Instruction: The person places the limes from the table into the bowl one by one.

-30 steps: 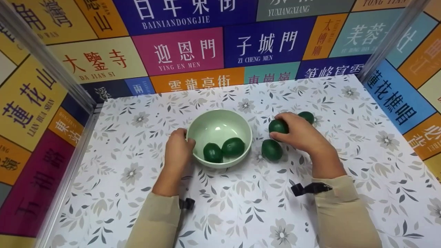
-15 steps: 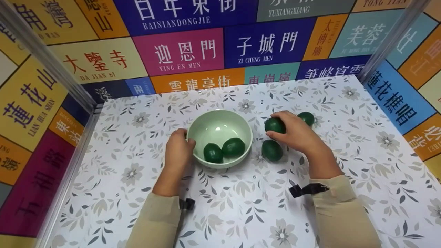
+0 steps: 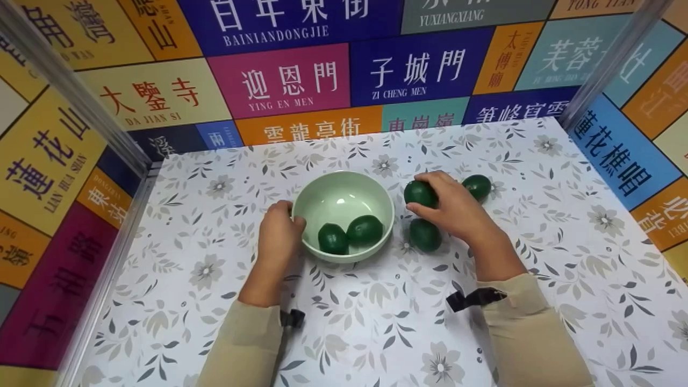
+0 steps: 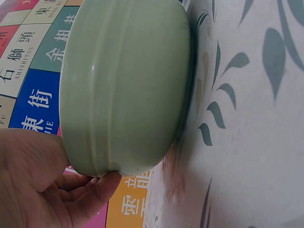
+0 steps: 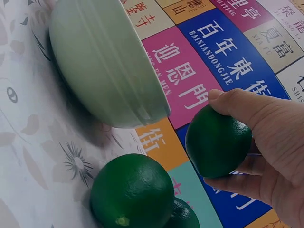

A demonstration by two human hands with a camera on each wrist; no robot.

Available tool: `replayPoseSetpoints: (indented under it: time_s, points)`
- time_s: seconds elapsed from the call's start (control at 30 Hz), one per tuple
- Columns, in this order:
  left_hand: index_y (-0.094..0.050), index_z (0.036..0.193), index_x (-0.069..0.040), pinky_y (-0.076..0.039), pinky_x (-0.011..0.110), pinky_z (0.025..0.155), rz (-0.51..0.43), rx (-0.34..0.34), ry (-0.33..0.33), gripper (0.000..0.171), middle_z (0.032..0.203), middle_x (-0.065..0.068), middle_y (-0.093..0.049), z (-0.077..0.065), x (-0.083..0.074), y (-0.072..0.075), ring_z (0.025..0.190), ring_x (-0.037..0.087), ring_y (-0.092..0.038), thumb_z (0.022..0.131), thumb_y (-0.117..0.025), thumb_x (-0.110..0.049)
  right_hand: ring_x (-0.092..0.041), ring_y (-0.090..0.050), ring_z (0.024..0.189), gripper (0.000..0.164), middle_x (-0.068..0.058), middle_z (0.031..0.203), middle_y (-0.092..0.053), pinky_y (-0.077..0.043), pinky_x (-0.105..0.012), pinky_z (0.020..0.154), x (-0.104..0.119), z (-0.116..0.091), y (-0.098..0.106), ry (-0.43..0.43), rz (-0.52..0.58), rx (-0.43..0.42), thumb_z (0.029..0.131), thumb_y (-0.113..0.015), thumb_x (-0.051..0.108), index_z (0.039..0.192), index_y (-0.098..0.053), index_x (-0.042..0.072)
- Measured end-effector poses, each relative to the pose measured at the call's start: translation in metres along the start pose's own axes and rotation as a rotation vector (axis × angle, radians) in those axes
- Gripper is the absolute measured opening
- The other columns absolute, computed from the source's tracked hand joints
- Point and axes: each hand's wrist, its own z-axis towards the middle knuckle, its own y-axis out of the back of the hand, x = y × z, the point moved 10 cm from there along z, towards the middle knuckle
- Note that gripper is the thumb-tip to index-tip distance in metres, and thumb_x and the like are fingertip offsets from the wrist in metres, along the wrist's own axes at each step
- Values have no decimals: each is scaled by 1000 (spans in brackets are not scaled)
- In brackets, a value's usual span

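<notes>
A light green bowl (image 3: 328, 193) stands on the table, and two dark green limes (image 3: 332, 238) lie inside it. My left hand (image 3: 278, 231) grips the bowl's left rim, thumb at the edge; the left wrist view shows its fingers against the bowl's outer wall (image 4: 123, 90). Between thumb and fingers my right hand (image 3: 457, 207) holds a lime (image 5: 216, 142), right of the bowl and raised off the table in the right wrist view. Below that hand another lime (image 3: 424, 235) lies on the table. One more lime (image 3: 477, 188) lies behind the right hand, partly covered by it.
A white tablecloth (image 3: 365, 333) with grey leaves and flowers covers the table. Colourful panels (image 3: 279, 80) with printed characters wall it at the back and both sides. Black straps (image 3: 478, 298) with small devices sit at both wrists.
My right hand has moved left toward the bowl, carrying the lime with it. The left hand and bowl have stayed in place.
</notes>
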Motion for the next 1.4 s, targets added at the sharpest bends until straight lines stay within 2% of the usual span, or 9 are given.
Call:
replayPoseSetpoints:
  time_s: [0.33, 0.53, 0.73, 0.9, 1.17, 1.4]
  points:
    - [-65, 125, 1, -53, 46, 100, 9, 1, 10, 35, 117, 18, -68, -1, 0, 0, 110, 33, -66, 92, -64, -10, -37, -60, 127, 64, -14, 144, -57, -50, -56, 106, 21, -1, -3, 107, 31, -98, 93, -78, 36, 145, -55, 8]
    - [-65, 125, 3, -52, 46, 100, 0, 1, -14, 35, 118, 20, -68, -2, -2, 1, 111, 35, -66, 92, -63, -9, -37, -61, 127, 63, -14, 145, -57, -51, -56, 105, 29, -3, -7, 160, 49, -158, 91, -80, 33, 144, -57, 8]
    - [-64, 126, 3, -52, 46, 101, -9, 4, -14, 35, 119, 20, -68, -2, -1, 1, 112, 34, -65, 93, -62, -9, -34, -63, 122, 62, -14, 140, -60, -55, -51, 101, 39, -4, -10, 248, 76, -209, 88, -83, 30, 141, -59, 7]
    - [-64, 126, 2, -52, 46, 101, -9, 2, -14, 35, 118, 19, -67, -1, -1, 1, 111, 33, -65, 93, -62, -10, -32, -63, 122, 61, -15, 139, -60, -56, -48, 99, 46, -5, -14, 299, 73, -221, 89, -83, 28, 141, -59, 6]
    - [-65, 123, 3, -52, 46, 100, -8, -9, -27, 33, 117, 20, -68, -1, -2, 2, 110, 35, -66, 92, -63, -9, -33, -63, 123, 61, -15, 139, -61, -55, -49, 101, 50, -5, -21, 299, 61, -205, 89, -83, 31, 140, -60, 8]
    - [-65, 123, 3, -52, 46, 100, -8, -3, -15, 33, 116, 19, -68, -1, -1, 1, 109, 34, -65, 92, -63, -9, -33, -62, 125, 60, -16, 138, -60, -54, -48, 103, 55, -6, -24, 347, 52, -240, 89, -83, 29, 139, -60, 6]
